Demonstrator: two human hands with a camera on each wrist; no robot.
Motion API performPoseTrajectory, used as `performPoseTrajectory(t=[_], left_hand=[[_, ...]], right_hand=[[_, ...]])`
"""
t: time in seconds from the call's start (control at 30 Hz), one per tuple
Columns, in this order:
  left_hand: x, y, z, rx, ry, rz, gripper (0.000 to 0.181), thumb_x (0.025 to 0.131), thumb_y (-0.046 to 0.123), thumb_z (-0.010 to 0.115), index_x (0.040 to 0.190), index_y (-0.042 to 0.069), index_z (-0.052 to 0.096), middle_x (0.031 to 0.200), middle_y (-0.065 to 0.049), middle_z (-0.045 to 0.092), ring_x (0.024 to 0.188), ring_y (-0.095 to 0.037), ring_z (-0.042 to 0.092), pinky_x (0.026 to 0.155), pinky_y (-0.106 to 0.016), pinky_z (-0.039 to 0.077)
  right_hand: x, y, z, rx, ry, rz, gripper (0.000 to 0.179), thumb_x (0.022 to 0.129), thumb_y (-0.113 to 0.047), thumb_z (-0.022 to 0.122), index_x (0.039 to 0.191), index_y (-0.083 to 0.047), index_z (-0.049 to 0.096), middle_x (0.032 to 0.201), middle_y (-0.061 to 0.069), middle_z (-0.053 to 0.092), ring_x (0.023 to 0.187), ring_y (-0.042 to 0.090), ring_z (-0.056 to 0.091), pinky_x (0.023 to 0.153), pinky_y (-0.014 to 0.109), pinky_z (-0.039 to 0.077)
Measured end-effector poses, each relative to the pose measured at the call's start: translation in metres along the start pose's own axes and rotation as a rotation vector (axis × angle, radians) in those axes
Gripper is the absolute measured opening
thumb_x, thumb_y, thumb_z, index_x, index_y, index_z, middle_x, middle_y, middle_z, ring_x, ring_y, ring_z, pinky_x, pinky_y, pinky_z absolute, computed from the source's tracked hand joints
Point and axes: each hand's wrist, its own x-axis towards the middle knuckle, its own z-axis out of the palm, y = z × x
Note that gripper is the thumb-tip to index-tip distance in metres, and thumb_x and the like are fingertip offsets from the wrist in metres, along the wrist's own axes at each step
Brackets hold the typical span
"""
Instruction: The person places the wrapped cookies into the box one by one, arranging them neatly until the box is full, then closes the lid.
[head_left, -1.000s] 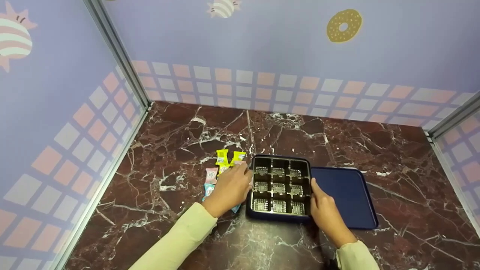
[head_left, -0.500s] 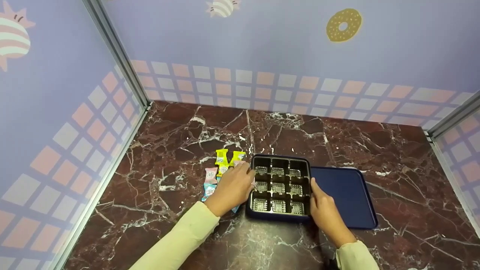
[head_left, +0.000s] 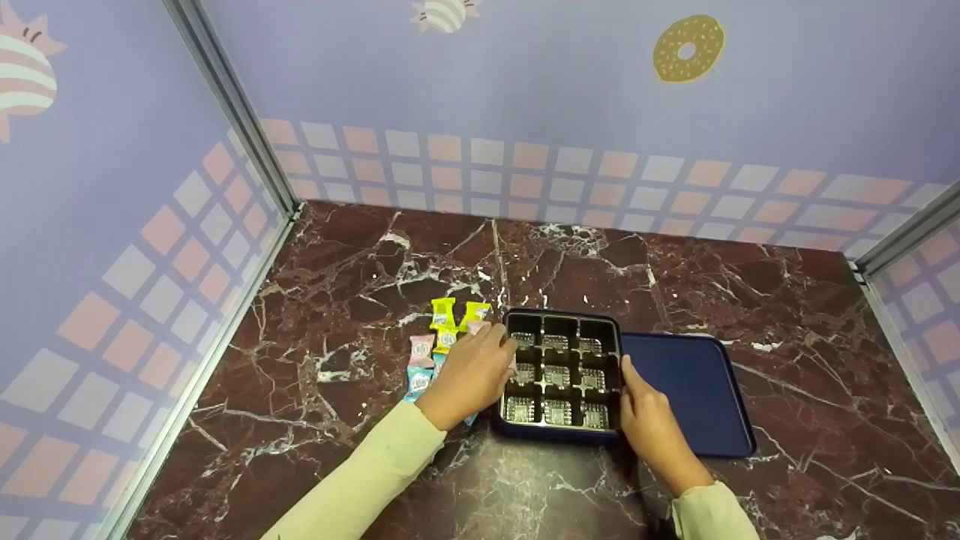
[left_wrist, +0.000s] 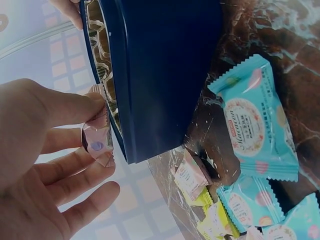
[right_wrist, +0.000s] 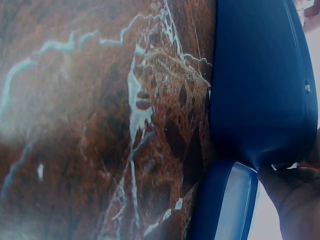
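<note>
My left hand (head_left: 474, 371) pinches a pink-wrapped candy (left_wrist: 97, 135) between thumb and fingers, right at the left rim of a dark blue box (head_left: 559, 434). Inside the box sits a black plastic insert (head_left: 541, 367) divided into several compartments, with no candy visible in them. My right hand (head_left: 651, 420) holds the box at its right side, fingertips at the rim. Left of the box lie more wrapped candies: yellow ones (head_left: 443, 312), a pink one (head_left: 421, 351) and blue ones (left_wrist: 257, 117) marked Macaron. My left hand partly hides this group.
A dark blue lid (head_left: 686, 397) lies flat on the marble-patterned table (head_left: 360, 270), against the right side of the box. Printed panels (head_left: 525, 90) wall in the back and both sides.
My left hand has shifted slightly to the right with the pink-wrapped candy, its fingertips now overlapping the box's left rim. The right hand and the box have stayed in place.
</note>
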Motion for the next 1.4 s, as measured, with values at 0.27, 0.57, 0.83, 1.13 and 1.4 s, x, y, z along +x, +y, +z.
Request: performPoseTrajectory(t=[0.27,0.57,0.83,1.13,1.4], left_hand=[[0.003,0.004,0.003,0.001,-0.001,0.006,0.023,0.080,0.024,0.076,0.098,0.012,0.067,0.095,-0.002,0.059,0.084,-0.019,0.057,0.066,-0.033,0.052],[0.005,0.007,0.005,-0.026,-0.017,0.008,0.026,0.081,0.024,0.075,0.102,0.011,0.068,0.096,-0.003,0.061,0.088,-0.019,0.059,0.069,-0.032,0.052],[0.007,0.009,0.010,-0.002,-0.014,0.010,0.026,0.080,0.027,0.077,0.099,0.012,0.068,0.096,-0.002,0.061,0.086,-0.019,0.059,0.067,-0.032,0.051],[0.010,0.011,0.014,-0.018,-0.006,0.005,0.025,0.078,0.026,0.077,0.097,0.012,0.068,0.096,-0.002,0.062,0.085,-0.018,0.059,0.067,-0.030,0.050],[0.011,0.013,0.015,-0.036,-0.025,0.005,0.026,0.080,0.025,0.076,0.100,0.012,0.068,0.098,-0.002,0.062,0.088,-0.018,0.059,0.069,-0.029,0.049]], right_hand=[[0.000,0.000,-0.001,0.010,-0.011,0.017,0.052,0.092,0.007,0.048,0.143,0.007,0.039,0.136,0.028,0.051,0.119,0.040,0.057,0.099,0.052,0.047],[-0.001,0.001,0.001,0.003,0.003,-0.002,0.051,0.091,0.008,0.049,0.141,0.008,0.040,0.134,0.029,0.052,0.118,0.040,0.057,0.097,0.053,0.048],[-0.001,0.000,0.001,-0.007,0.013,-0.024,0.052,0.089,0.010,0.050,0.140,0.009,0.041,0.133,0.029,0.053,0.117,0.039,0.058,0.095,0.052,0.049],[0.000,0.000,0.001,-0.007,0.004,-0.015,0.052,0.090,0.009,0.049,0.141,0.009,0.040,0.135,0.028,0.052,0.118,0.039,0.058,0.095,0.052,0.049],[-0.001,0.000,0.001,-0.001,0.018,-0.020,0.052,0.089,0.010,0.049,0.141,0.009,0.041,0.135,0.028,0.052,0.118,0.039,0.057,0.096,0.052,0.048]])
